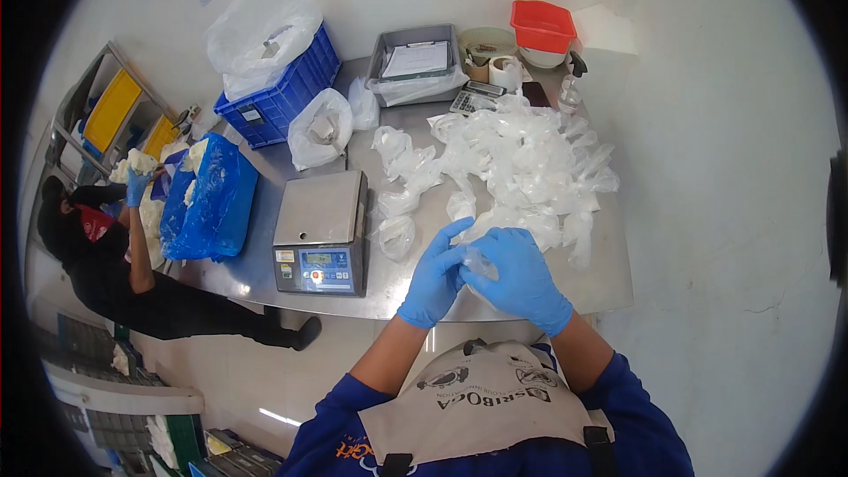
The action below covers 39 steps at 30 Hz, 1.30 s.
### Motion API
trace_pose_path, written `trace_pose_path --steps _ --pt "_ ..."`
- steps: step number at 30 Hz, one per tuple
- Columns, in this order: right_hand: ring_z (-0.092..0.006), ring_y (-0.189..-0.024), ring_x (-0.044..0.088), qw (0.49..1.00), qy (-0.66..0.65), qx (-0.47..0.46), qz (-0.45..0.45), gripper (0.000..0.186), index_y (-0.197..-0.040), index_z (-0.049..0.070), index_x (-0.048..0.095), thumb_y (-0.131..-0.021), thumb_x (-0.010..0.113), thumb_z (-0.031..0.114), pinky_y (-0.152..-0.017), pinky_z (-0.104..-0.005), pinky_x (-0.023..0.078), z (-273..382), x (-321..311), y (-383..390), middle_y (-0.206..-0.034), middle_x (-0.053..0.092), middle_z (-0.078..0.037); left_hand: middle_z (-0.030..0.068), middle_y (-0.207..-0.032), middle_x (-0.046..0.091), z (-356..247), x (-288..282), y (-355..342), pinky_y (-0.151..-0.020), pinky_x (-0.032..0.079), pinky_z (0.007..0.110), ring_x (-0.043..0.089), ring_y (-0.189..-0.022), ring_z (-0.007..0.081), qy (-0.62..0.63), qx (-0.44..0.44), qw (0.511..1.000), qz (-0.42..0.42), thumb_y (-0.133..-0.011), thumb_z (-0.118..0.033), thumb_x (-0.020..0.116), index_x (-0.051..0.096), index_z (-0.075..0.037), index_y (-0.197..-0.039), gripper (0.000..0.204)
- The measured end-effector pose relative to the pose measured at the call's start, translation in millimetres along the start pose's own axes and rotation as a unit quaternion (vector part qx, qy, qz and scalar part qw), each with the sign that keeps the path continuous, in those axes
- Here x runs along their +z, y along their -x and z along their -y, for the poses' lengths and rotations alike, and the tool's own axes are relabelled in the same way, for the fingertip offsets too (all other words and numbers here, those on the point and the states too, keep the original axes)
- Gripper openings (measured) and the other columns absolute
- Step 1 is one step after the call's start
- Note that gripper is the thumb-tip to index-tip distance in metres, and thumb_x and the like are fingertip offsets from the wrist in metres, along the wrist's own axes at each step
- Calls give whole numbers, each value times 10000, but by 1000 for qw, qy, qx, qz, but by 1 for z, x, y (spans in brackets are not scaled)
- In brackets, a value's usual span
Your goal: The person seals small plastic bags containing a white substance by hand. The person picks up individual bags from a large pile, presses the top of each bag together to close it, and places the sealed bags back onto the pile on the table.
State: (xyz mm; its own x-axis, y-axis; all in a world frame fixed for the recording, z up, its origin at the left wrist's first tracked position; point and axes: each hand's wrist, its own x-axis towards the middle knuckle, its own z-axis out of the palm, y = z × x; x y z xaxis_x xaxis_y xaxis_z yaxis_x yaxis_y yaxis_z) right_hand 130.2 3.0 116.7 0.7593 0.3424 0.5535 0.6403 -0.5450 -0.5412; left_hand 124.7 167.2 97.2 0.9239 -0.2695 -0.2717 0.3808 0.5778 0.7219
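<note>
Both my hands wear blue gloves and meet just above the near edge of the steel table (587, 283). My left hand (433, 278) pinches a small clear plastic bag (478, 262), its index finger raised. My right hand (512, 274) has its fingers curled over the same bag, partly hiding it. Beyond my hands lies a large loose pile of crumpled clear plastic bags (521, 159). To the left of my hands sits a metal digital scale (320, 216).
A co-worker (106, 265) at the left handles white dough by a blue lined crate (225, 203). Along the back are a blue crate (265, 119), white sacks (318, 128), a grey tray (415, 66), a red tub (541, 22), a calculator (468, 103) and a spray bottle (570, 93).
</note>
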Motion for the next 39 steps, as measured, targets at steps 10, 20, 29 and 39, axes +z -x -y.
trace_pose_path --steps 10,20,29,39 --pt "-252 -676 549 993 -71 9 -98 92 -756 49 671 -820 730 77 -675 -372 429 16 1 -17 -697 586 -70 22 -801 646 56 -10 4 -659 470 277 552 -710 112 -354 132 922 87 -937 -165 649 683 -30 -963 142" --pt "-253 -764 586 984 -90 -55 141 82 -873 62 733 -792 723 63 -763 -368 468 15 -18 5 -796 645 -88 184 -817 659 118 -85 -4 -652 521 426 652 -709 354 -615 253 744 -63 -923 -285 619 683 -31 -858 270" --pt "-157 -740 638 945 -215 247 19 129 -937 14 739 -888 705 129 -696 -291 495 -20 -46 36 -857 716 -91 145 -1133 686 90 -67 -8 -788 557 366 701 -844 256 -489 136 857 -90 -896 -169 656 527 -52 -1378 512" --pt "-156 -785 655 936 -198 286 56 155 -950 10 738 -891 710 150 -723 -300 500 -21 -42 58 -901 733 -87 114 -1172 674 44 -118 -17 -798 545 310 694 -887 205 -522 299 770 -210 -885 -46 642 619 -49 -1259 375"
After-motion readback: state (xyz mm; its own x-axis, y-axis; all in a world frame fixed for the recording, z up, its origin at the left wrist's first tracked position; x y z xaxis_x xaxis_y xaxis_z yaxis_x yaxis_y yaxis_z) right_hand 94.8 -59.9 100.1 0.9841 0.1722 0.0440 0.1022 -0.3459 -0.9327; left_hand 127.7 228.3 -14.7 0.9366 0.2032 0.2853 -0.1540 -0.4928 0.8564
